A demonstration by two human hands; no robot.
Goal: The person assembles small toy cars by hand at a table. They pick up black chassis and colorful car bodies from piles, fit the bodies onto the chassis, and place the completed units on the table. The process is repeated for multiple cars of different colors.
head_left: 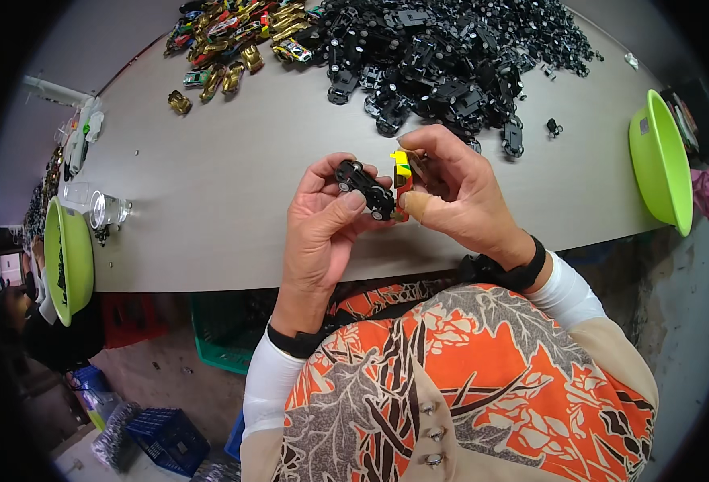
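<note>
My left hand (324,217) pinches a black toy car chassis (362,189) with small wheels between thumb and fingers. Right beside it, a yellow and red toy car body (403,173) is gripped by my right hand (459,185), whose thumb has a tan wrap on it. The two parts meet or nearly meet at the lower end; whether they touch I cannot tell. Both hands are above the near half of the table (210,201). Beyond them lies a large heap of black chassis (443,64), and to its left a pile of gold and coloured car bodies (238,40).
Green basins stand at the left (81,265) and right (661,165) table edges. A clear glass (107,210) is near the left basin. One loose chassis (513,136) lies in front of the heap. Below the table are a green crate (218,341) and a blue crate (170,440).
</note>
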